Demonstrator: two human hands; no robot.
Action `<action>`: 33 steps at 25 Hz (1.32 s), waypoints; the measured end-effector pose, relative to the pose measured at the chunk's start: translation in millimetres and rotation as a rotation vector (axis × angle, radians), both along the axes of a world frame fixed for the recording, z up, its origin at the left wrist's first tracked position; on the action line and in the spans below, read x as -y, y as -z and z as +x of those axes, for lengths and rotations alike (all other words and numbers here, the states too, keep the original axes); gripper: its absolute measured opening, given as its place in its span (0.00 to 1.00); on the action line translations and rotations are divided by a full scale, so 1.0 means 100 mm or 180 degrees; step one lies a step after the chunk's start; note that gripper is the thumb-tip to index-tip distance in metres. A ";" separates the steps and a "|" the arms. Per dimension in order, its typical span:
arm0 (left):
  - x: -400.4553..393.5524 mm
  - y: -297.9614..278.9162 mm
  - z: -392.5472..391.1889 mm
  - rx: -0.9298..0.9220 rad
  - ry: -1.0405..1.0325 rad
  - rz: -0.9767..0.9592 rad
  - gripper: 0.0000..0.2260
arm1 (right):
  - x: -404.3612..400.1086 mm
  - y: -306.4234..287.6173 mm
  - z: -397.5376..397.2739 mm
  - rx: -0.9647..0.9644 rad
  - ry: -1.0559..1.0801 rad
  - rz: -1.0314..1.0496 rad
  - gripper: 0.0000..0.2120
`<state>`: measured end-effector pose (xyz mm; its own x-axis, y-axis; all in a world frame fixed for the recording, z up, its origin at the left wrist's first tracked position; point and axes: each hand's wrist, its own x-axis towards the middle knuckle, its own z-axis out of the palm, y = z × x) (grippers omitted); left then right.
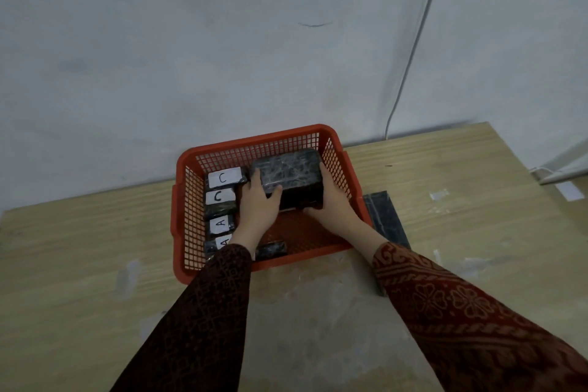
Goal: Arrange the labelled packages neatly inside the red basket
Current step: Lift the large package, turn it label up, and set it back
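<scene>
Red plastic mesh basket [340,165] sits on our pale wooden surface [445,175]; our left hand [256,204] and right hand [334,200] clamp the large black film-wrapped package [291,175] from both sides, keeping it level beside the small labelled packages [222,197] lined along the left wall.

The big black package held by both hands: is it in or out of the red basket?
In: the big black package sits within the red basket walls.
</scene>
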<state>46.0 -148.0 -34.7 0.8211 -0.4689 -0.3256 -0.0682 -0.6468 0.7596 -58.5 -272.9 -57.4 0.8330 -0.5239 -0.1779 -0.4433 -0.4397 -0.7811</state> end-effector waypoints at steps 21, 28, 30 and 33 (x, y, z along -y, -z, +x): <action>-1.16 -1.33 -1.04 -0.0401 -0.0951 -0.2354 0.33 | -0.59 -1.64 -0.71 0.1361 -0.0234 0.1056 0.05; -1.11 -1.21 -1.23 -0.0534 -0.0999 -0.2642 0.26 | -0.68 -1.59 -0.77 0.1681 0.0896 0.3223 0.18; -0.98 -1.19 -1.31 -0.0710 -0.0820 -0.2745 0.29 | -0.79 -1.54 -0.79 0.1709 0.0789 0.3556 0.19; -0.83 -1.19 -1.38 -0.0888 -0.1159 -0.3015 0.31 | -1.02 -1.41 -0.88 0.1500 0.0497 0.3685 0.19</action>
<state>-92.3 -65.2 84.1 0.9160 -0.3704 -0.1541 0.2660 0.2733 0.9244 -146.6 -171.1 83.3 0.8838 -0.3584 -0.3008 -0.0027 0.6391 -0.7692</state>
